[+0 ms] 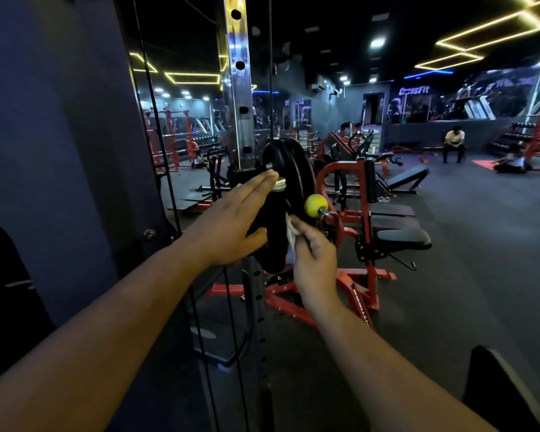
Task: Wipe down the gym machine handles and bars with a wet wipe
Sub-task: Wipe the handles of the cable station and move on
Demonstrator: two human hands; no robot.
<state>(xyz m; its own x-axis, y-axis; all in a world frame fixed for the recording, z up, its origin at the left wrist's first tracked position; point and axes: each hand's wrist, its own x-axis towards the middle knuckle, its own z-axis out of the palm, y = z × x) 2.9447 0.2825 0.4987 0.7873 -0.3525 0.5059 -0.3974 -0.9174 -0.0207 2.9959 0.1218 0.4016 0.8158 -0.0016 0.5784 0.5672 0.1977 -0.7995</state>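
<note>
Hands at black round pulley housing point(289, 182) on chrome perforated upright post point(237, 88): left hand point(231, 222) flat, fingers straight against it; right hand point(314, 257) pinches crumpled white wet wipe point(292, 233) against its lower edge, beside yellow ball stopper point(315, 205).

Pulley housing point(275, 213) between both hands; ball stopper point(315, 205) to its right; steel upright point(237, 82) behind

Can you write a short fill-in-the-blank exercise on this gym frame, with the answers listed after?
1. The right hand pinches a crumpled ____ wet wipe.
2. The left hand lies with straight fingers against the round ____ weight plate.
3. Just above the right hand sits a round ____ ball stopper.

Answers: white; black; yellow
</note>
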